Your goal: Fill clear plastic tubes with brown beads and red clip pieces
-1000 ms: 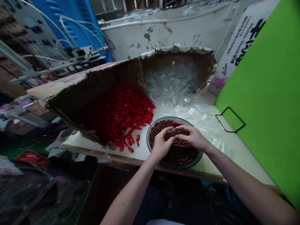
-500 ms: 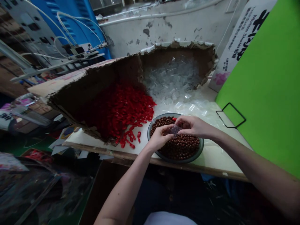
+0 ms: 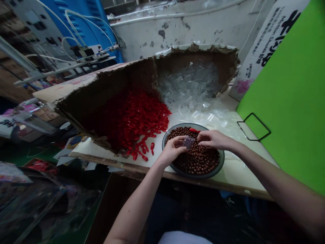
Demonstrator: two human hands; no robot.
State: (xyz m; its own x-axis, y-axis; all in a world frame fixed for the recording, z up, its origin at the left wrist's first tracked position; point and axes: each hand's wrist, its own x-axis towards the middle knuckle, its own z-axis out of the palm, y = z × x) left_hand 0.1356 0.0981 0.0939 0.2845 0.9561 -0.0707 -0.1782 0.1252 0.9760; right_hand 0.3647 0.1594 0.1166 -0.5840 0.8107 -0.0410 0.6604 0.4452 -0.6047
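A round grey bowl (image 3: 217,168) full of small brown beads (image 3: 200,159) sits near the table's front edge. My left hand (image 3: 172,149) hovers over the bowl's left side, its fingers closed on a small clear plastic piece (image 3: 188,142). My right hand (image 3: 214,139) is just to the right of it, above the beads, fingers pinched together; what they hold is too small to make out. A single red cap (image 3: 194,130) lies on the beads at the bowl's far edge.
A torn cardboard box (image 3: 101,88) lies open behind the bowl, spilling red caps (image 3: 137,118) on the left and clear plastic pieces (image 3: 193,88) on the right. A green panel (image 3: 286,101) stands at the right. Clutter and a blue machine (image 3: 83,20) fill the left.
My two hands have drawn slightly apart: the right hand has let go of the clear piece, which stays in the left. The view shifted a little.
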